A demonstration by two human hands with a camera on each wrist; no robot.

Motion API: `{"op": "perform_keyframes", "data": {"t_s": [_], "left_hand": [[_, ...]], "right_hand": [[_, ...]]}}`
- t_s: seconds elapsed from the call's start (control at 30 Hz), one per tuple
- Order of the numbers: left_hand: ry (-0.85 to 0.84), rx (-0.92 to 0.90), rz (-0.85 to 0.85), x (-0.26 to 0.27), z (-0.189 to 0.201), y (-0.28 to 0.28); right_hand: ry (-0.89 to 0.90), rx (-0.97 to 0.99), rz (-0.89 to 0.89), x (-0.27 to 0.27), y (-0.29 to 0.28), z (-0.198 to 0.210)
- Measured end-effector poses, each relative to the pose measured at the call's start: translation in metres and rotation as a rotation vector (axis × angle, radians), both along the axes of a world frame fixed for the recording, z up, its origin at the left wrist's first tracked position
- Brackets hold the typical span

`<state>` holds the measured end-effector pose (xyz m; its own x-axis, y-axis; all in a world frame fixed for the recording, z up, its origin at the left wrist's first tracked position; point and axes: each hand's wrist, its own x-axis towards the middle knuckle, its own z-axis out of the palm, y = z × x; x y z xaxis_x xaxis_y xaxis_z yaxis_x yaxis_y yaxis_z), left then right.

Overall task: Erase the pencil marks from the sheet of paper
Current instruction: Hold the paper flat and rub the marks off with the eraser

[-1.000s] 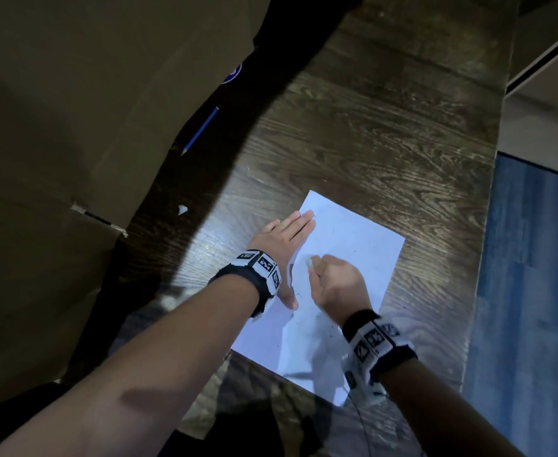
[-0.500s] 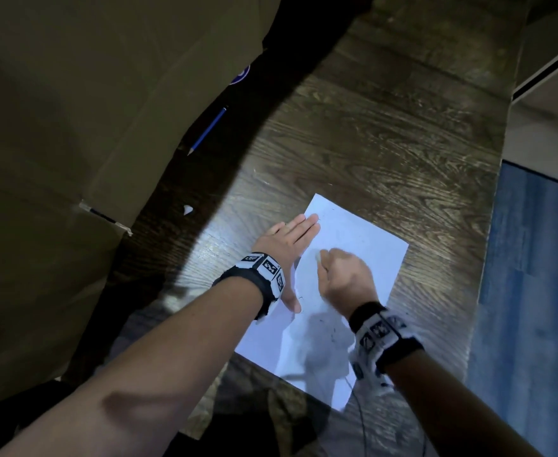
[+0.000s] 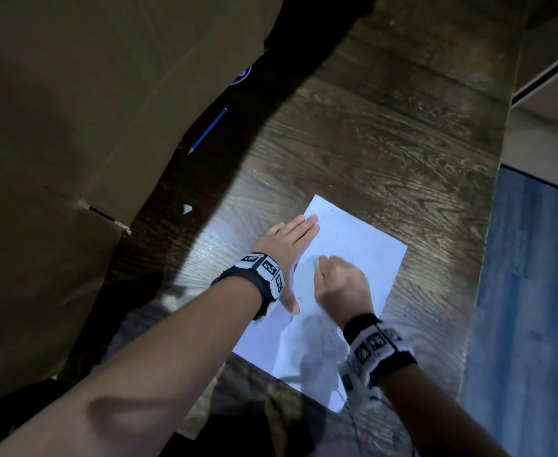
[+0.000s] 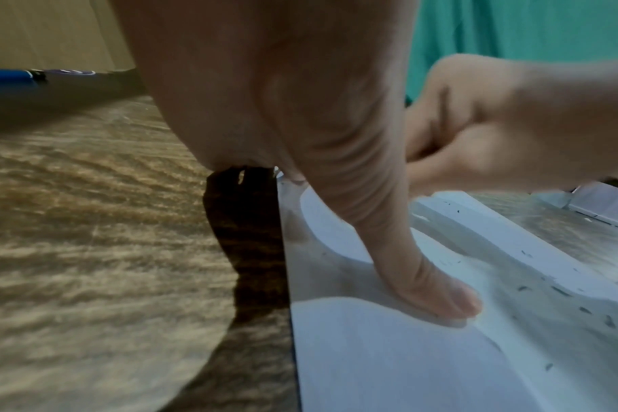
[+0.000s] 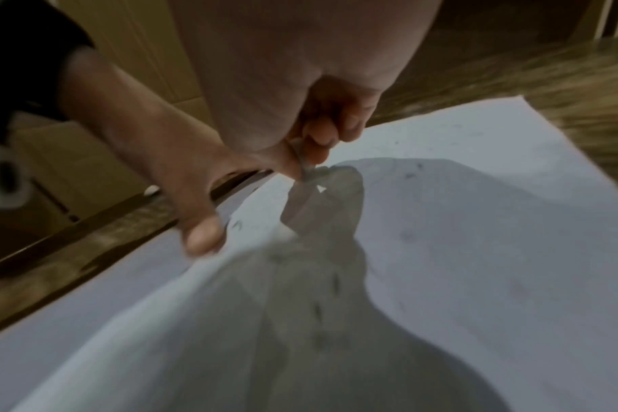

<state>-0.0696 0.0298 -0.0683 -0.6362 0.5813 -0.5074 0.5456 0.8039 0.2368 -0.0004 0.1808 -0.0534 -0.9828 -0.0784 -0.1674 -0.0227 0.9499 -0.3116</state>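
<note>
The right hand [image 3: 342, 283], fingers curled round a small pale eraser [image 5: 306, 164], now sits a little farther up the paper [image 3: 363, 245] than a second ago, its knuckles drawn level with the left wrist rather than below it, and it shows motion blur where it was sharp before. More dark crumbs [image 4: 561, 291] lie scattered on the paper beneath the right wrist. The whole scene sits slightly lower in the head view than a second ago, so more of the blue pencil [image 3: 209, 129] comes clear of the shadow.

Home — wood-grain table [image 3: 386, 133], cardboard box [image 3: 89, 110]
</note>
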Motion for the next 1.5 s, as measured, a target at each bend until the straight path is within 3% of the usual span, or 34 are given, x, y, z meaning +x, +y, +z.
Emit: {"op": "perform_keyframes", "data": {"t_s": [0.1,0.27,0.37,0.47,0.57,0.83,1.03,1.2,1.4,1.5], "left_hand": [[0.013,0.015,0.003,0.000,0.001,-0.001],[0.049,-0.045,-0.010,0.006,0.012,0.010],[0.040,0.152,0.077,0.005,0.014,0.015],[0.004,0.271,0.124,0.010,0.009,0.010],[0.020,0.237,0.120,0.015,-0.001,0.003],[0.038,0.141,0.056,0.013,-0.006,0.006],[0.021,0.112,0.085,0.010,-0.007,0.012],[0.026,0.062,0.063,0.009,-0.004,0.014],[0.007,0.078,0.081,0.010,-0.005,0.012],[0.002,0.060,0.083,0.009,-0.003,0.015]], "right_hand": [[-0.055,0.021,0.054,0.032,0.004,0.001],[-0.097,-0.026,0.084,0.027,0.020,-0.006],[-0.106,-0.071,0.086,0.021,0.022,-0.007],[-0.109,-0.110,-0.023,0.026,0.020,-0.004],[-0.062,-0.099,-0.103,0.018,0.020,-0.002],[-0.024,0.100,0.040,-0.039,0.018,-0.005],[-0.103,0.079,0.079,0.001,0.016,-0.004],[-0.083,0.103,0.044,-0.036,0.012,-0.003],[-0.130,-0.036,-0.045,-0.004,0.006,0.007],[-0.121,0.027,-0.008,-0.020,0.007,0.004]]}}
